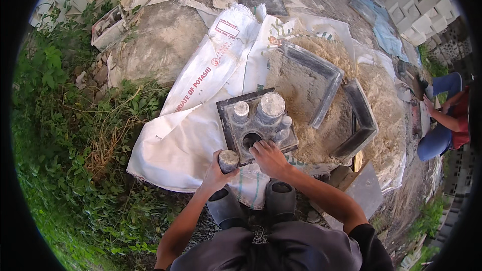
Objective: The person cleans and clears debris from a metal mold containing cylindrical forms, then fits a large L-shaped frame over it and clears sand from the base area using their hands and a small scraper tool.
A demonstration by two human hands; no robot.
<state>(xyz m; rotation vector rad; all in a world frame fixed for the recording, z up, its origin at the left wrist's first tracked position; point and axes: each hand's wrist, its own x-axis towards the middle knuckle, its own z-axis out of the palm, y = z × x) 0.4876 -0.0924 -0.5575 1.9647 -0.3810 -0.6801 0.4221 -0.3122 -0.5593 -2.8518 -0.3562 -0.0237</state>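
A square dark mould (232,133) lies on white woven sacks in front of my boots. Several grey, dust-caked cylinders stand in it: a large one (271,107), a smaller one (241,112) to its left, and small ones (284,129) at the right. A round dark hole (250,139) opens near its front side. My left hand (220,173) is wrapped round a loose grey cylinder (228,159) at the mould's front left corner. At the hole's front right edge, my right hand (269,158) has its fingers curled in; whatever they grip is hidden.
White printed sacks (201,88) spread beneath the mould. Two dark angled frame pieces (321,73) (362,115) lie on sandy material (301,83) at the right. A grey slab (356,198) lies near my right arm. Plants (75,170) grow at left; another person (447,115) crouches far right.
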